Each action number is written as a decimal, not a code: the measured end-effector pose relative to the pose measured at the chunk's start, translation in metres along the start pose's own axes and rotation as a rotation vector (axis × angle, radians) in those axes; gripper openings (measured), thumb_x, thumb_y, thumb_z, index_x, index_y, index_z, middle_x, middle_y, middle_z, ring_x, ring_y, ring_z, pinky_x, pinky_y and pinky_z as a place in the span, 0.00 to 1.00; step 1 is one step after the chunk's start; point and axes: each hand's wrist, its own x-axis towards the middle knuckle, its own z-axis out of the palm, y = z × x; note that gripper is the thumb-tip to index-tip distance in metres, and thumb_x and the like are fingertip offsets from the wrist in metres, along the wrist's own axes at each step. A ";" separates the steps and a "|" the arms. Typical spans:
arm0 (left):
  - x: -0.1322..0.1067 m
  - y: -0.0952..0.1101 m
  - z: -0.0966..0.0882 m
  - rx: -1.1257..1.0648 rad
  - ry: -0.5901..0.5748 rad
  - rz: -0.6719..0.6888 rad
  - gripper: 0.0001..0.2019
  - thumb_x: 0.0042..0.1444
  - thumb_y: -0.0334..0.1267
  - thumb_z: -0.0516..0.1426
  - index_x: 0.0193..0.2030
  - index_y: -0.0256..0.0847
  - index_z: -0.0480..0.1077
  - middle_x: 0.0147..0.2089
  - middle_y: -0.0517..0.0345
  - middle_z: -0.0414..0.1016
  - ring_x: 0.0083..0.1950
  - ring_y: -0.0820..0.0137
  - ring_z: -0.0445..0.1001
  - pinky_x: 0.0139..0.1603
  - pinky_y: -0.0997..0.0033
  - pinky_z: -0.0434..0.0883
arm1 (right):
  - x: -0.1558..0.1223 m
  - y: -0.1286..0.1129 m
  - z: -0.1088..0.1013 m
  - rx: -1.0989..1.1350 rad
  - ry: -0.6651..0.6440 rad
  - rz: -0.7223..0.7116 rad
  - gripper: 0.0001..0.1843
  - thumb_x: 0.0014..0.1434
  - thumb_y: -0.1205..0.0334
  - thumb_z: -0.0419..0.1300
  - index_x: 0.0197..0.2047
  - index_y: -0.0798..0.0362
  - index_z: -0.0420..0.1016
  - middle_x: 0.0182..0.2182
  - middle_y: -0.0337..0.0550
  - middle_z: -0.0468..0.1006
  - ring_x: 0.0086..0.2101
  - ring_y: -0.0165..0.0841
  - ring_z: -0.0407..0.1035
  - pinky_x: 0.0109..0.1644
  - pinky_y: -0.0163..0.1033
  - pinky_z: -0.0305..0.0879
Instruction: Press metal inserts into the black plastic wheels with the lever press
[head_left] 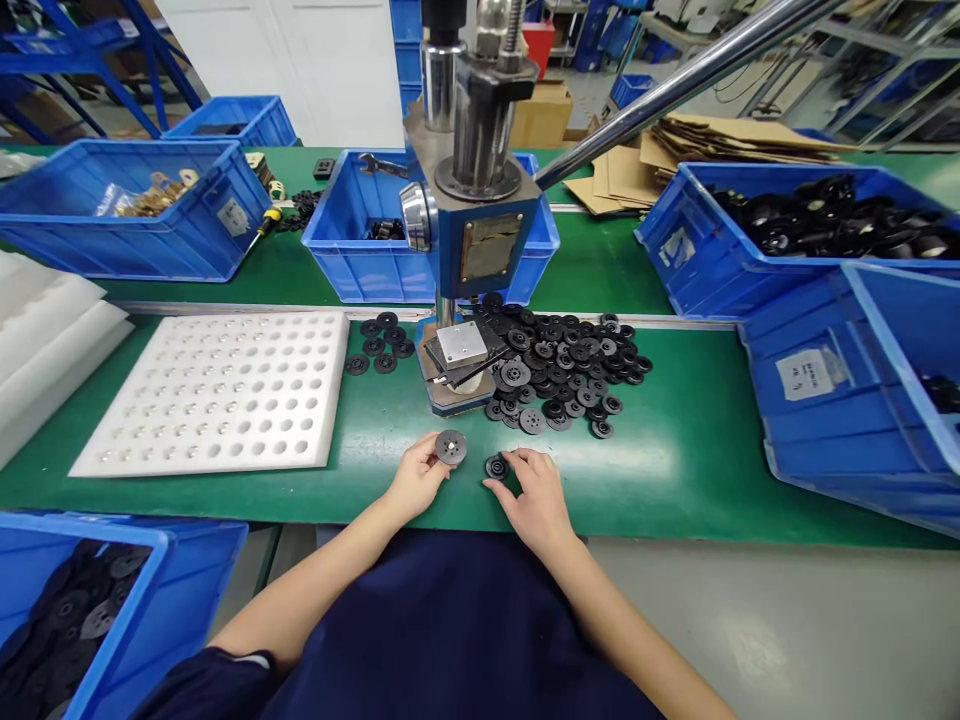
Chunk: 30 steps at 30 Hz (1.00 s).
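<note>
1. Over the green bench, in front of the press, the left hand gripped a dark grey disc by its edge.
2. Near it, but apart, the right hand held a smaller black disc between thumb and fingers.
3. Both discs looked light, stiff and perhaps slippery; the rim seemed the surest hold.

Bright and even indoor light, with soft glare on the green tabletop.
The floor also shows a pale reflection, and the metal lever shines. Toward the edges, the blue bins look stretched; the far background is rather soft.
</note>
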 end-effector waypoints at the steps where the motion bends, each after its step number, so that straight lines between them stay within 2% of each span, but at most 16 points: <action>1: 0.000 0.000 0.000 0.003 -0.012 -0.004 0.11 0.57 0.44 0.60 0.35 0.36 0.72 0.33 0.56 0.71 0.28 0.76 0.67 0.29 0.75 0.68 | 0.001 -0.001 0.000 -0.009 -0.013 0.015 0.19 0.62 0.52 0.60 0.51 0.55 0.75 0.43 0.51 0.73 0.44 0.41 0.66 0.50 0.50 0.67; 4: -0.001 0.001 0.000 0.000 -0.029 -0.056 0.13 0.59 0.46 0.59 0.37 0.36 0.71 0.28 0.59 0.70 0.26 0.76 0.67 0.28 0.75 0.67 | 0.005 -0.006 -0.002 0.002 -0.056 0.007 0.17 0.61 0.58 0.58 0.52 0.55 0.74 0.44 0.51 0.73 0.45 0.41 0.66 0.50 0.49 0.67; 6: -0.001 0.005 0.000 -0.012 -0.018 -0.078 0.15 0.58 0.49 0.59 0.37 0.36 0.71 0.27 0.59 0.70 0.26 0.76 0.66 0.28 0.75 0.67 | 0.008 -0.010 -0.004 0.014 -0.067 -0.037 0.20 0.61 0.61 0.56 0.56 0.55 0.71 0.46 0.51 0.72 0.46 0.40 0.66 0.50 0.48 0.67; 8: -0.002 0.008 0.001 -0.028 -0.005 -0.087 0.17 0.58 0.51 0.59 0.37 0.36 0.70 0.27 0.59 0.70 0.26 0.75 0.67 0.28 0.75 0.67 | 0.009 -0.013 -0.004 0.006 -0.051 -0.054 0.24 0.62 0.58 0.57 0.60 0.55 0.68 0.47 0.53 0.72 0.47 0.41 0.66 0.50 0.49 0.67; 10: -0.002 0.009 0.001 -0.035 -0.003 -0.090 0.17 0.58 0.52 0.59 0.36 0.36 0.70 0.27 0.59 0.70 0.26 0.75 0.67 0.28 0.75 0.67 | 0.009 -0.014 -0.002 -0.019 -0.019 -0.024 0.28 0.62 0.51 0.59 0.60 0.56 0.67 0.47 0.54 0.72 0.47 0.43 0.66 0.50 0.50 0.66; 13: -0.002 0.007 0.001 -0.040 -0.013 -0.079 0.15 0.58 0.48 0.59 0.38 0.35 0.71 0.28 0.58 0.71 0.26 0.76 0.67 0.28 0.75 0.67 | 0.009 -0.014 0.003 -0.048 0.005 0.034 0.27 0.60 0.44 0.61 0.54 0.55 0.73 0.43 0.53 0.72 0.44 0.43 0.66 0.48 0.50 0.66; 16: -0.002 0.004 0.002 -0.055 -0.022 -0.066 0.15 0.58 0.44 0.59 0.46 0.35 0.73 0.32 0.57 0.72 0.29 0.74 0.69 0.29 0.76 0.68 | 0.009 -0.012 0.006 -0.064 0.010 0.051 0.20 0.62 0.46 0.59 0.47 0.54 0.77 0.40 0.51 0.73 0.41 0.41 0.66 0.46 0.48 0.65; 20: -0.003 0.005 0.002 -0.010 0.003 -0.066 0.16 0.57 0.40 0.59 0.49 0.34 0.73 0.32 0.56 0.73 0.29 0.74 0.70 0.28 0.76 0.68 | 0.013 -0.012 0.000 0.005 0.005 0.053 0.18 0.63 0.49 0.59 0.47 0.52 0.77 0.39 0.50 0.73 0.40 0.40 0.67 0.46 0.49 0.67; 23: -0.003 0.011 0.001 0.100 -0.010 -0.003 0.13 0.55 0.38 0.60 0.45 0.35 0.75 0.35 0.53 0.76 0.32 0.71 0.72 0.34 0.72 0.72 | 0.017 -0.020 -0.010 0.152 0.019 0.051 0.18 0.63 0.51 0.59 0.52 0.51 0.75 0.42 0.49 0.73 0.43 0.40 0.68 0.49 0.49 0.69; 27: -0.002 0.013 0.000 0.268 -0.053 0.168 0.09 0.59 0.37 0.57 0.43 0.38 0.75 0.40 0.50 0.78 0.42 0.64 0.76 0.47 0.63 0.73 | 0.023 -0.042 -0.021 0.336 0.013 -0.021 0.21 0.63 0.56 0.60 0.58 0.52 0.70 0.47 0.51 0.71 0.46 0.37 0.70 0.52 0.46 0.71; 30: -0.003 0.008 -0.001 0.328 -0.094 0.279 0.10 0.62 0.41 0.55 0.42 0.39 0.74 0.40 0.49 0.77 0.42 0.63 0.75 0.47 0.61 0.72 | 0.029 -0.058 -0.024 0.372 -0.001 -0.121 0.21 0.63 0.58 0.60 0.59 0.52 0.69 0.47 0.51 0.72 0.47 0.37 0.70 0.52 0.45 0.72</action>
